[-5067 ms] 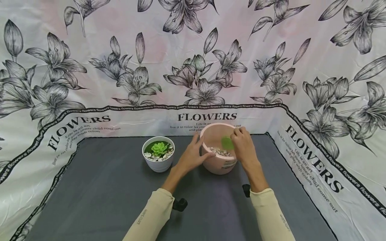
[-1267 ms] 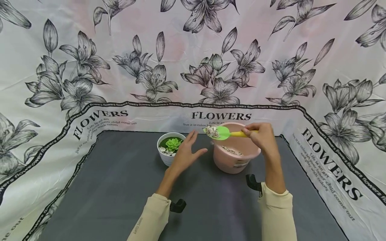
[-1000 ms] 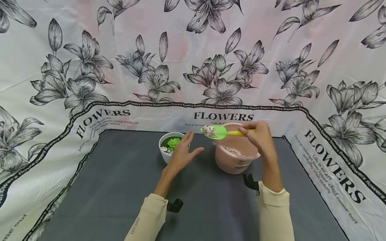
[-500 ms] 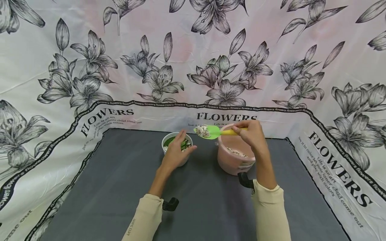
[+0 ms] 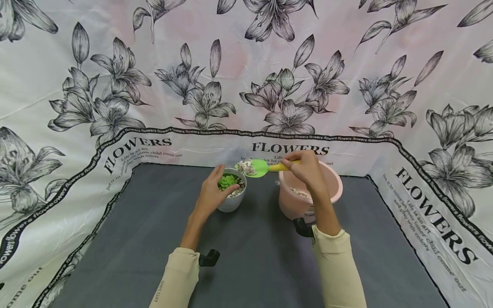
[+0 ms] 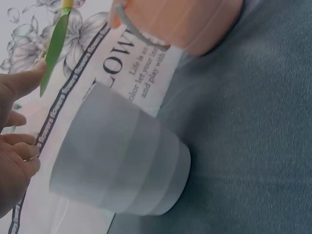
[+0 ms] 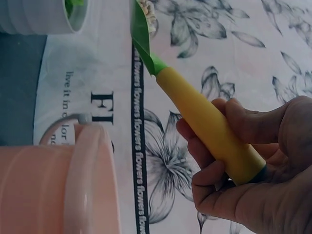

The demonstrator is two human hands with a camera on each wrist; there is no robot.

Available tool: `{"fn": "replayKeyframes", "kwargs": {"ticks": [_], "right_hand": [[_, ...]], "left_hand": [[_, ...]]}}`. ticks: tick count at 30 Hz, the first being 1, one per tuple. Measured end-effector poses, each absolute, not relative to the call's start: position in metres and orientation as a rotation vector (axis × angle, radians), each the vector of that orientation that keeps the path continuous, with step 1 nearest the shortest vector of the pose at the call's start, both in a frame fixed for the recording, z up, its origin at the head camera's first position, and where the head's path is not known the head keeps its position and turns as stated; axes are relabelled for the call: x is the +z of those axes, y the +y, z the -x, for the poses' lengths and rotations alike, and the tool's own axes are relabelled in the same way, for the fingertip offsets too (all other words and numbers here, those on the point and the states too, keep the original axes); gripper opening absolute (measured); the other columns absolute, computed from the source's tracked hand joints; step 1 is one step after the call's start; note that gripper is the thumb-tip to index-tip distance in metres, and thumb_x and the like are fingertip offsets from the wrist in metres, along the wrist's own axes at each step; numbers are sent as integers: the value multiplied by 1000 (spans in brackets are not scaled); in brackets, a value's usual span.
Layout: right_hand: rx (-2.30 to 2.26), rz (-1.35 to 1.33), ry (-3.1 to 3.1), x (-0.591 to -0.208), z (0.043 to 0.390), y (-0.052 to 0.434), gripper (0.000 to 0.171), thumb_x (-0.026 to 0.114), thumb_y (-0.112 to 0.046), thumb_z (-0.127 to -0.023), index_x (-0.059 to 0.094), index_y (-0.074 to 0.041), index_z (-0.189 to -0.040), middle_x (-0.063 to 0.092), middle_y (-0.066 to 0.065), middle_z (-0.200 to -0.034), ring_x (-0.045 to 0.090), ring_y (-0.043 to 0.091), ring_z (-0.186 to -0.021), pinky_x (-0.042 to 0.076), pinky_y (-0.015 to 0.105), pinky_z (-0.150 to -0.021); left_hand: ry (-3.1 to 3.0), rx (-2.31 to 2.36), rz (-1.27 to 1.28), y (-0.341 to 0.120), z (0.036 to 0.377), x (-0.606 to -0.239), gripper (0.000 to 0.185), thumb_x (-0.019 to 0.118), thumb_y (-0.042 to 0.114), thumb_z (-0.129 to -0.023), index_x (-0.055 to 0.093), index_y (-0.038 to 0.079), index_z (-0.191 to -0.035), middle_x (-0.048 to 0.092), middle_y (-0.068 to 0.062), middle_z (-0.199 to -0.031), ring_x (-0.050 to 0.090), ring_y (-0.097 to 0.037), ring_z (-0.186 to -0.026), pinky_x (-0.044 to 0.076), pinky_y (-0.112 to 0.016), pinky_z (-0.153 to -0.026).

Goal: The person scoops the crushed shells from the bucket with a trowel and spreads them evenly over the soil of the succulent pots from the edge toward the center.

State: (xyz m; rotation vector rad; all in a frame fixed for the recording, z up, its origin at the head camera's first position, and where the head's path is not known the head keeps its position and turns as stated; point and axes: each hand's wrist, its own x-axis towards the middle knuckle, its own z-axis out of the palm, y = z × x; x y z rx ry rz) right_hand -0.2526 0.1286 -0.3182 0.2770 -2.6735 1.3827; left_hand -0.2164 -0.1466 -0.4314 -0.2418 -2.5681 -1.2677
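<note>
My right hand (image 5: 307, 171) grips the yellow handle of a small green-bladed trowel (image 7: 209, 124), with thumb and fingers wrapped round it. Light pebbles (image 5: 245, 167) are heaped on its blade, which is level and close over the far right rim of a white pot (image 5: 230, 205). A green succulent (image 5: 227, 182) grows in that pot among stones. My left hand (image 5: 209, 194) is at the pot's left side, thumb spread toward the front of the rim. The left wrist view shows these fingers (image 6: 22, 148) loosely bent above the rim, holding nothing.
A pink bucket (image 5: 289, 205) with more pebbles (image 5: 299, 192) at its bottom stands to the right of the pot, below my right forearm. Its grey handle (image 6: 139, 31) hangs at the side. Behind the dark grey tabletop (image 5: 254, 265) rises a flower-printed cloth (image 5: 208, 149).
The trowel came up out of the bucket with pebbles and moved left to the white pot. My left hand left the bucket and moved left to the pot.
</note>
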Motion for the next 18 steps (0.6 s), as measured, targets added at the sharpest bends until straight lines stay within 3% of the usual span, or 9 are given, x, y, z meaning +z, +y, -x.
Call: {"fn": "replayKeyframes", "kwargs": {"ticks": [11,18], "right_hand": [[1363,-365,-2712,-325,256,106,21,70,-8,-98,79,7,-108,76,27,-112,67,27,-92,51,22,-74],[1342,-435,-2724,-327,258,94,19,70,-8,-99,79,7,-106,77,26,-108,68,29,-89,51,24,-71]], "left_hand": [[-2608,-1308,147,-167,214,-438,100,84,39,-89,28,6,-165,23,-20,-174,28,-46,-158,34,-66,-123],[-2635,-1316,131,-179,214,-448,104,82,41,-90,21,5,-167,20,-20,-175,26,-45,-159,31,-65,-125]]}}
